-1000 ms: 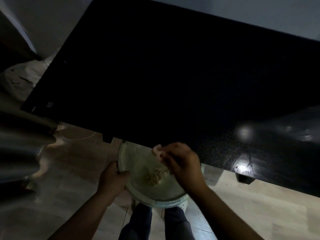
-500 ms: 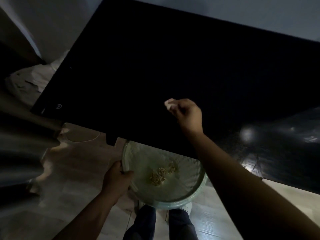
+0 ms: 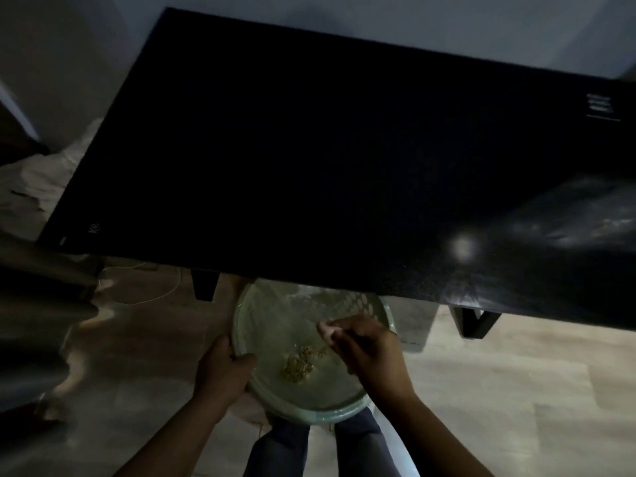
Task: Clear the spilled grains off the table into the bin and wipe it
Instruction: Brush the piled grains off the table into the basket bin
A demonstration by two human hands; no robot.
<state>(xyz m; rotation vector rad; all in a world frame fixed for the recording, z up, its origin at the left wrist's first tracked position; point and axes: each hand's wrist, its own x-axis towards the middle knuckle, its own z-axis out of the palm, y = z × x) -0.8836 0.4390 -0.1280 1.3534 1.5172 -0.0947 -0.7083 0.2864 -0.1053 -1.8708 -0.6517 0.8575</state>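
A round pale green bin [image 3: 272, 315] is held just below the near edge of the black table [image 3: 344, 149]. My left hand [image 3: 220, 373] grips the bin's left rim. A small heap of tan grains [image 3: 299, 364] lies on the bin's bottom. Over the bin's right half hovers my right hand [image 3: 368, 349], fingers pinched together with something small and pale at the tips; a few grains trail beneath it. The scene is dim, and no grains are discernible on the dark tabletop.
The table's black legs [image 3: 473, 321] stand on a light wood floor [image 3: 516, 390]. A crumpled white cloth or bag [image 3: 38, 180] lies at the left by the wall. A blurred dark object [image 3: 31, 321] fills the left edge. My legs are under the bin.
My right hand came back from the tabletop to over the bin, after reaching out half a second ago. The left hand kept its hold on the rim. The view shifted slightly.
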